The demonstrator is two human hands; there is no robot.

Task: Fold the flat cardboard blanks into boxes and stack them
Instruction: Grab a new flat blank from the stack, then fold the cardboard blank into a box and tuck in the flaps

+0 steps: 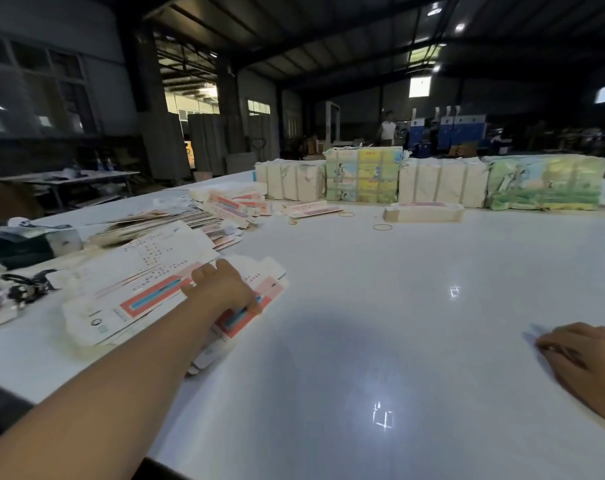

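Note:
A stack of flat cardboard blanks [127, 299], white with red and blue print, lies at the left of the white table [363, 323]. My left hand [221, 289] reaches across and grips the top blank at its right end, thumb under the edge. My right hand [585, 355] rests on the table at the far right, fingers loosely curled, holding nothing. A folded box [424, 211] lies flat farther back, right of centre.
More loose blanks [224, 206] are scattered at the back left. Wrapped bundles [363, 174] line the table's far edge. Rubber bands [382, 227] lie near the folded box. Dark items [20, 247] sit at the left edge. A person [387, 128] stands in the background.

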